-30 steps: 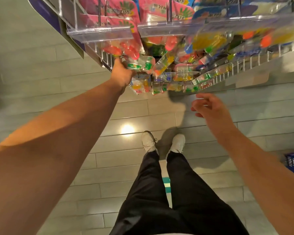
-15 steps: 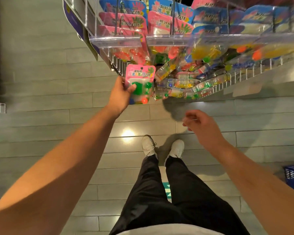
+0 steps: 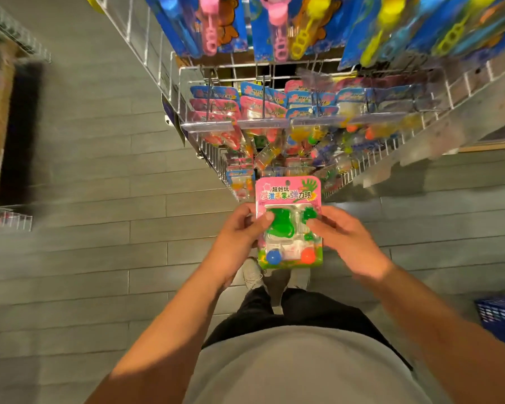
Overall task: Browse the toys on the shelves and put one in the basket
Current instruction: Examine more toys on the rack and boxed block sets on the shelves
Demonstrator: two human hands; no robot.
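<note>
At the far left you see a dark shelf unit (image 3: 0,126), blurred, and below it a small wire rack (image 3: 8,221) with some coloured goods that you cannot read. The floor (image 3: 85,272) under you is of grey planks.

Your left hand (image 3: 239,231) holds the toy pack (image 3: 289,225) on its left edge: the thumb lies on the front of the clear blister and the other fingers are curled behind the card. The pack is upright in front of your body, between both hands and just below the wire shelves (image 3: 274,123). Its card is pink at the top with a green hand drawn in the corner, and it carries Chinese writing: "超好玩" in small dark letters, and below it a bigger coloured line that ends with "弹力球". Under the blister you see a green soft shape (image 3: 280,225), a blue ball (image 3: 273,257) at the lower left and an orange ball (image 3: 308,256) at the lower right.

Your right hand (image 3: 347,243) grips the right edge of the pack, with the fingers bent on the front of it.

Above, the shelves carry more pink and blue cards of the same kind (image 3: 216,103), their writing too blurred to read, and higher hang blue cards with pink and yellow bubble wands (image 3: 277,30).

At the far right, low on the floor, stands a blue basket (image 3: 499,319), well apart from the pack.
</note>
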